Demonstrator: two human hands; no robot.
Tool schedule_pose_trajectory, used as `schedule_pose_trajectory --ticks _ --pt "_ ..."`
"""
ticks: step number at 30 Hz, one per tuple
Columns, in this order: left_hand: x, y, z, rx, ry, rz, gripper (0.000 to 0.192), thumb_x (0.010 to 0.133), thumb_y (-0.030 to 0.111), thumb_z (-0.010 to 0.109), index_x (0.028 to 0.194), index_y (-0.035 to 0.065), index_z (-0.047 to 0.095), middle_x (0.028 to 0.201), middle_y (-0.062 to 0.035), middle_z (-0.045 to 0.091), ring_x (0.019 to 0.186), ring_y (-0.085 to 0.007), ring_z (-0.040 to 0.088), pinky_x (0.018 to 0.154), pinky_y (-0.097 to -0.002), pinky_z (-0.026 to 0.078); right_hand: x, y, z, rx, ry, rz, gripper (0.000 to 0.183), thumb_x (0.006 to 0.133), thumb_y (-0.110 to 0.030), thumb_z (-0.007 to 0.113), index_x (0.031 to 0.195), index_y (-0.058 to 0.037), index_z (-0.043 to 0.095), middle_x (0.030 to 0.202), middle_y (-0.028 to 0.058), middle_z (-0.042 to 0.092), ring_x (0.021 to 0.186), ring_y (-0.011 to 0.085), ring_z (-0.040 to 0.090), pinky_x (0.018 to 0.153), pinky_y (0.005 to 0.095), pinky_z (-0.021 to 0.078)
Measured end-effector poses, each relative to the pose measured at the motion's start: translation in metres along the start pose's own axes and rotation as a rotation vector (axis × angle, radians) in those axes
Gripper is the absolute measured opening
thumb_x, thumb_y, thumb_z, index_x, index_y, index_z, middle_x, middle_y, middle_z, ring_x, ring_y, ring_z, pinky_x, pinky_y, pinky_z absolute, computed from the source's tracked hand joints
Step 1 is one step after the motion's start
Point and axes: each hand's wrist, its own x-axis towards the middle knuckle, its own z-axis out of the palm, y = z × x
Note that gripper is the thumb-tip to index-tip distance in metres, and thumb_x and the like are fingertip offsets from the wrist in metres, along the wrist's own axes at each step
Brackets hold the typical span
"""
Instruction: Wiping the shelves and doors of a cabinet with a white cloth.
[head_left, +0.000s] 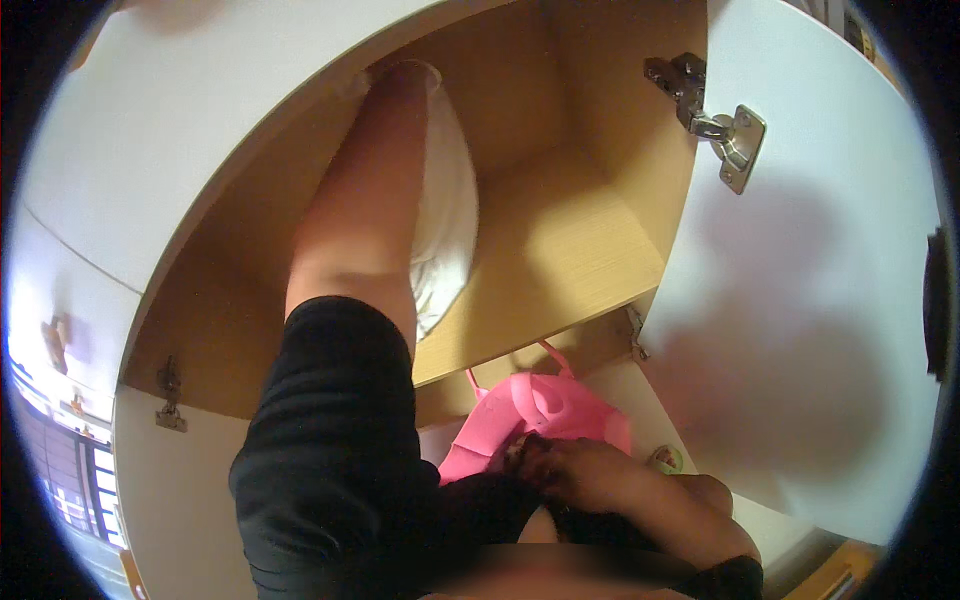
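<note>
Up inside an open wooden cabinet, my left hand (405, 81) is against a white cloth (448, 240), which hangs down along the right side of my forearm. My forearm hides the fingers, so their grip does not show. Low in front of my body, my right hand (581, 469) has bent fingers beside something dark. Whether it holds that dark thing cannot be made out. Just beyond the right hand, a pink bag (592, 409) with thin straps lies in the lower compartment.
The wooden shelf (585, 247) separates the upper and lower compartments. On the right, a white cabinet door (810, 285) stands open on a metal hinge (739, 146). A small round green-rimmed item (666, 459) is near my right forearm. Another door (180, 495) is at the lower left.
</note>
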Motion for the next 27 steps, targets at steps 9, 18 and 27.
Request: schedule_pose_trajectory --ticks 9,18,27 --pt "0.043 0.053 0.017 0.478 0.038 -0.092 0.058 0.081 0.045 0.059 0.126 0.0092 0.05 0.127 -0.0097 0.053 0.119 -0.0248 0.048 0.103 -0.0406 0.034 0.001 -0.003 -0.008 -0.081 0.078 -0.006 0.026 0.084 -0.02 0.052 0.106 -0.0119 0.062 0.105 0.015 0.063 0.095 0.0347 0.061 0.083 0.0452 0.0481" --pt "-0.032 0.047 -0.024 0.306 0.405 -0.278 0.068 0.083 0.058 0.052 0.135 0.0166 0.045 0.136 -0.0092 0.047 0.126 -0.0275 0.044 0.106 -0.0422 0.03 0.005 0.0 -0.006 -0.054 0.038 -0.006 0.025 0.087 -0.025 0.05 0.105 -0.012 0.062 0.105 0.0148 0.063 0.094 0.0346 0.061 0.082 0.046 0.0489" --pt "-0.108 -0.087 -0.122 0.706 0.217 -0.632 0.048 0.089 0.049 0.047 0.125 0.0172 0.055 0.128 -0.0096 0.054 0.12 -0.0269 0.05 0.1 -0.039 0.039 -0.01 -0.004 -0.006 -0.007 0.096 -0.008 0.031 0.081 -0.027 0.062 0.107 -0.0115 0.06 0.108 0.0122 0.06 0.102 0.0317 0.057 0.087 0.0439 0.047"
